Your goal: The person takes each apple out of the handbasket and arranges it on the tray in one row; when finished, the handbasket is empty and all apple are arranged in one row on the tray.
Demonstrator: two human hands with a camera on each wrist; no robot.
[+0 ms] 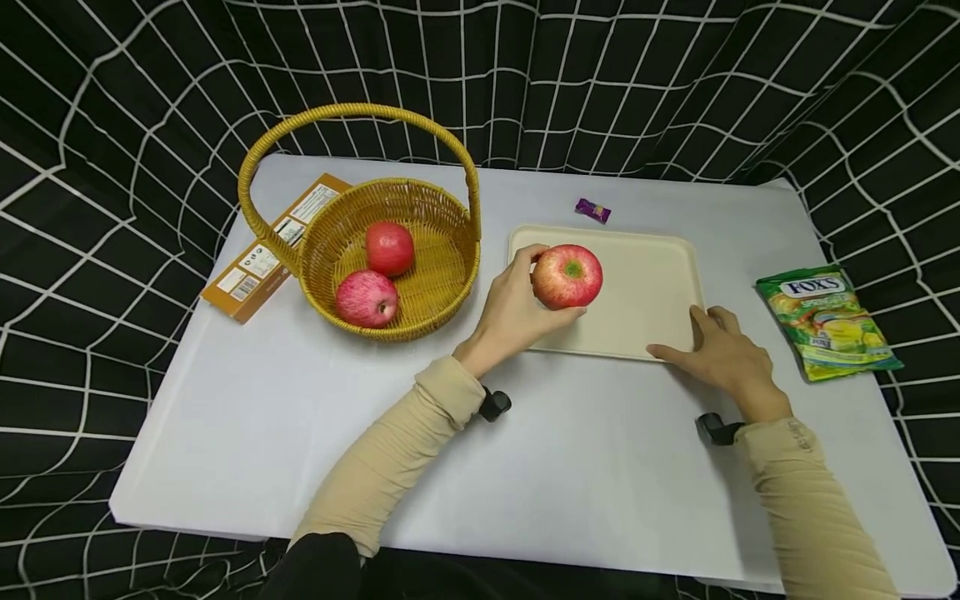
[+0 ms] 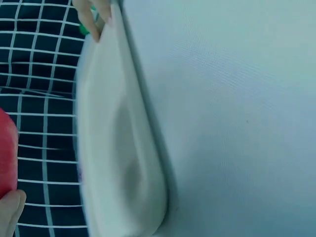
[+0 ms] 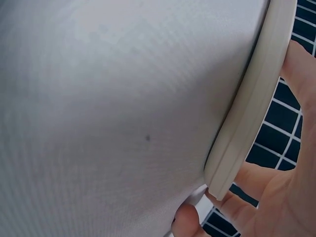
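Note:
My left hand [image 1: 517, 310] holds a red-and-yellow apple [image 1: 567, 277] above the left part of a cream tray [image 1: 645, 312], fingers and thumb round its sides. In the left wrist view only a thumb [image 2: 11, 211] and a red edge of the apple [image 2: 6, 153] show. My right hand [image 1: 720, 354] holds the tray's near right corner, thumb at the front rim and fingers by the right side. The right wrist view shows the fingers [image 3: 254, 180] around the tray's corner [image 3: 224, 177]. Two more apples, one red [image 1: 389, 248] and one pinkish [image 1: 367, 299], lie inside a wicker basket [image 1: 450, 312].
The basket's tall handle [image 1: 360, 110] arches upward. Partly behind the basket lies an orange-brown box [image 1: 251, 275]. A small purple wrapped candy [image 1: 593, 210] lies beyond the tray, and a green FOX'S candy bag [image 1: 828, 323] at the right. Netted black cloth surrounds the white table [image 1: 585, 467].

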